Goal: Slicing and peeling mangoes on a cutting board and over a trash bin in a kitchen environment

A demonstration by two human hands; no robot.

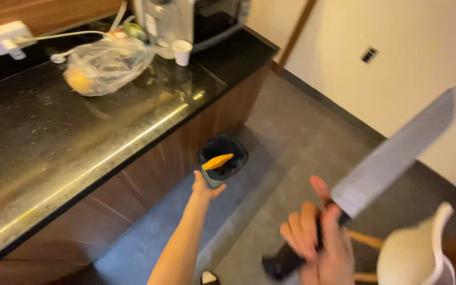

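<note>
My right hand (320,237) grips the black handle of a large kitchen knife (391,155), whose broad steel blade points up and to the right. My left hand (204,189) is stretched out low over the floor, holding a strip of orange and green peel (216,163) just above a black waste bin (224,154) that stands against the cabinet front.
A dark stone counter (80,142) runs along the left, carrying a clear plastic bag with fruit (104,66), a white paper cup (181,51), an appliance (186,18) and a cable. A cream chair back (418,253) is at lower right.
</note>
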